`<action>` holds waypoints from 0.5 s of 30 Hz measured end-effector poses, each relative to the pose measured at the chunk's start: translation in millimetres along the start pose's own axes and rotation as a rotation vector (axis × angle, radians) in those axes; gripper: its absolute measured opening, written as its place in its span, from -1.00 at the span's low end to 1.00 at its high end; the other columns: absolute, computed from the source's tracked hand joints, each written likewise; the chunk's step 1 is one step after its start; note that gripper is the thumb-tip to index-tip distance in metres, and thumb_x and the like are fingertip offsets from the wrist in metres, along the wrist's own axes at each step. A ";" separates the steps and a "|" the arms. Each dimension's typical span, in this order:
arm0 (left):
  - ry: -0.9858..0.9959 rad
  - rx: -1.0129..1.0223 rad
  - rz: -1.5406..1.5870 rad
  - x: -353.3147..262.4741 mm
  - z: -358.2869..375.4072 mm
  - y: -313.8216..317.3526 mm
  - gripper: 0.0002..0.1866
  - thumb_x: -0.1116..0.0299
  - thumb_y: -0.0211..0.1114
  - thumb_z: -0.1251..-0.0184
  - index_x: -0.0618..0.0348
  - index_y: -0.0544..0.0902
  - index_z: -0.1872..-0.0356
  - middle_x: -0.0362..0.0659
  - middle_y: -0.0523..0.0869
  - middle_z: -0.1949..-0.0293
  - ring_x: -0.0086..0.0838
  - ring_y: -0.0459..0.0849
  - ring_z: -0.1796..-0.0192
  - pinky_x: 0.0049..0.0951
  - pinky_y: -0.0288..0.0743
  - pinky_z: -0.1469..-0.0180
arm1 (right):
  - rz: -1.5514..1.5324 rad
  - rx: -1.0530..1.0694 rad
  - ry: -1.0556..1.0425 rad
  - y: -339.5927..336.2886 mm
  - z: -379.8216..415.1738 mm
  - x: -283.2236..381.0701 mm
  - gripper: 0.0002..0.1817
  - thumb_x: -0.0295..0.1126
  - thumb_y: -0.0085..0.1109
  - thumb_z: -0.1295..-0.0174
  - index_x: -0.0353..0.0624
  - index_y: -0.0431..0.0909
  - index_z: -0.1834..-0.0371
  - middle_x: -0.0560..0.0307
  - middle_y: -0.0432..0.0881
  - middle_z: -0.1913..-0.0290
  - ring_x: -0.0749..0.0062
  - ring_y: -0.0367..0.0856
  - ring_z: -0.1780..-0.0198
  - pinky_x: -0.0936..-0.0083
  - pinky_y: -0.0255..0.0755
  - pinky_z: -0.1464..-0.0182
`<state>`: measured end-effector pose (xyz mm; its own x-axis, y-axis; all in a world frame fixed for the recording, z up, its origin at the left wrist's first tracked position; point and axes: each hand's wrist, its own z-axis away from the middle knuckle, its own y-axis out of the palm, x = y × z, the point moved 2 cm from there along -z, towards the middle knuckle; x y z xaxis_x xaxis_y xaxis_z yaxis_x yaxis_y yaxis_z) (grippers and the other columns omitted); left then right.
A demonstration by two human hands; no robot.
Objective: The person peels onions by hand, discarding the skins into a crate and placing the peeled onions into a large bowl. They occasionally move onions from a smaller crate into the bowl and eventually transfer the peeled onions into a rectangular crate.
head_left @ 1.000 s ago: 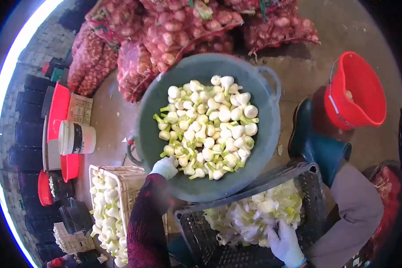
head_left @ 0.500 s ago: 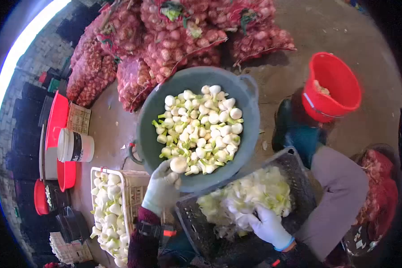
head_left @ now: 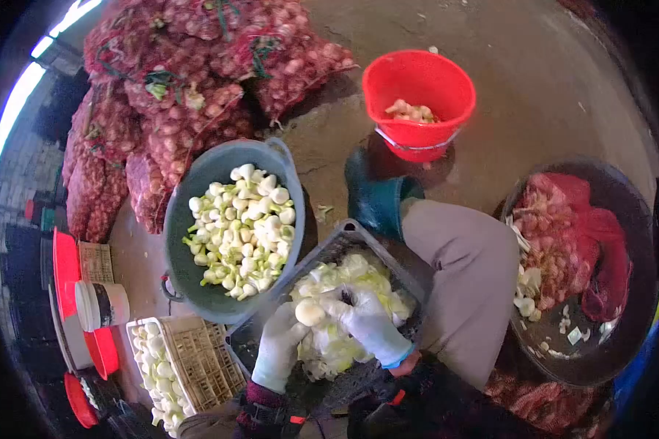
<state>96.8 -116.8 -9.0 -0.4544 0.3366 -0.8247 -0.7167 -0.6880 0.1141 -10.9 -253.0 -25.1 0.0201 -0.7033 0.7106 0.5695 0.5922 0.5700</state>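
Note:
My left hand [head_left: 280,353], in a white glove, holds a round white bulb [head_left: 309,313] over a black crate [head_left: 348,235] filled with pale green and white trimmings. My right hand [head_left: 365,320], also gloved, meets the bulb from the right, with its fingers closed against it. Just to the left of the crate stands a grey tub [head_left: 190,285] heaped with several peeled white bulbs with green stems.
A red bucket [head_left: 417,77] with a few bulbs stands at the back. Red net sacks [head_left: 161,95] of bulbs are piled at the back left. A black tub [head_left: 622,219] with a red net is at the right. A pale crate [head_left: 198,358] of bulbs sits lower left. My green boot [head_left: 373,201] and grey trouser leg [head_left: 454,271] are beside the black crate.
My left hand took a bulb from the grey tub and carried it right, over the black crate. My right hand rose from the trimmings to meet it. The view swung right.

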 end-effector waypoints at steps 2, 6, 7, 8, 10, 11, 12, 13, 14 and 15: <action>-0.005 -0.043 -0.103 -3.2 -0.2 10.9 -0.41 0.37 0.33 -0.22 0.41 0.38 -0.25 -0.02 0.64 0.03 -0.49 0.63 0.34 -0.56 0.53 0.33 | 0.178 -0.113 -0.092 -9.2 -1.9 -7.8 -0.79 -0.34 0.19 -0.34 -0.25 0.56 0.10 0.18 0.60 0.28 0.62 0.54 0.22 0.69 0.44 0.37; 0.186 -0.106 0.184 -16.1 22.0 49.3 -0.46 0.50 0.28 -0.23 0.43 0.37 -0.23 0.01 0.59 -0.05 -0.34 0.62 0.08 -0.40 0.55 -0.03 | 0.234 -0.178 -0.317 -3.0 4.5 -11.2 -0.84 -0.34 0.18 -0.34 -0.21 0.61 0.18 0.32 0.59 0.39 0.68 0.42 0.40 0.61 0.35 0.33; 0.191 -0.193 0.167 -11.3 26.5 48.2 -0.49 0.51 0.26 -0.24 0.43 0.37 -0.21 0.01 0.58 -0.04 -0.36 0.64 0.07 -0.43 0.57 -0.01 | 0.223 -0.107 -0.233 -0.2 7.8 -10.3 -0.84 -0.34 0.18 -0.34 -0.21 0.60 0.18 0.30 0.60 0.38 0.65 0.45 0.38 0.59 0.38 0.30; 0.197 -0.280 0.152 -6.3 31.1 44.3 -0.51 0.51 0.24 -0.26 0.44 0.37 -0.20 0.01 0.57 -0.02 -0.37 0.65 0.06 -0.47 0.59 0.02 | 0.214 -0.036 -0.149 2.4 10.9 -11.4 -0.84 -0.35 0.18 -0.34 -0.22 0.60 0.19 0.27 0.62 0.37 0.62 0.48 0.36 0.57 0.41 0.27; 0.200 -0.267 0.289 8.3 40.9 33.3 -0.54 0.47 0.29 -0.26 0.34 0.40 -0.16 -0.03 0.58 0.03 -0.36 0.65 0.09 -0.46 0.62 0.06 | 0.214 0.005 -0.141 4.3 13.8 -12.6 -0.83 -0.33 0.18 -0.34 -0.22 0.59 0.20 0.21 0.65 0.33 0.60 0.53 0.31 0.55 0.44 0.23; 0.212 -0.249 0.420 14.4 45.7 30.8 -0.55 0.46 0.30 -0.26 0.28 0.41 -0.15 -0.05 0.59 0.04 -0.35 0.66 0.10 -0.45 0.63 0.09 | 0.293 -0.089 -0.050 1.3 11.4 -5.2 -0.82 -0.33 0.18 -0.33 -0.23 0.60 0.19 0.20 0.65 0.32 0.59 0.54 0.29 0.54 0.45 0.21; 0.227 -0.225 0.551 12.9 50.4 33.2 -0.56 0.46 0.31 -0.25 0.22 0.43 -0.15 -0.07 0.59 0.05 -0.34 0.66 0.11 -0.44 0.64 0.11 | 0.374 -0.185 0.038 -2.0 9.0 4.8 -0.82 -0.33 0.19 -0.33 -0.23 0.60 0.18 0.18 0.65 0.31 0.58 0.55 0.28 0.54 0.46 0.19; 0.160 -0.325 0.539 10.2 59.8 36.4 -0.54 0.38 0.35 -0.24 0.13 0.44 -0.15 -0.12 0.59 0.10 -0.39 0.64 0.18 -0.49 0.61 0.17 | 0.527 -0.319 0.058 -5.3 9.4 19.5 -0.81 -0.32 0.21 -0.30 -0.23 0.59 0.18 0.15 0.68 0.26 0.54 0.59 0.26 0.50 0.47 0.21; 0.168 -0.330 0.542 11.5 65.0 33.2 -0.54 0.38 0.35 -0.24 0.13 0.44 -0.15 -0.12 0.59 0.10 -0.39 0.64 0.18 -0.49 0.61 0.17 | 0.342 -0.286 -0.129 -32.2 -11.3 -21.6 -0.78 -0.34 0.24 -0.25 -0.24 0.60 0.15 0.11 0.71 0.17 0.47 0.64 0.17 0.45 0.50 0.12; 0.203 -0.249 0.593 13.2 69.7 28.6 -0.55 0.36 0.36 -0.25 0.16 0.47 -0.15 -0.08 0.61 0.07 -0.34 0.64 0.15 -0.42 0.58 0.12 | 0.520 -0.270 -0.279 -27.4 -3.1 -11.4 -0.75 -0.35 0.26 -0.24 -0.25 0.60 0.10 0.09 0.70 0.12 0.44 0.65 0.11 0.44 0.50 0.06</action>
<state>33.5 -87.2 22.0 -0.6079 -0.2545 -0.7522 -0.2221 -0.8550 0.4687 -24.2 -262.5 -50.1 0.1556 -0.2007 0.9672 0.7300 0.6830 0.0243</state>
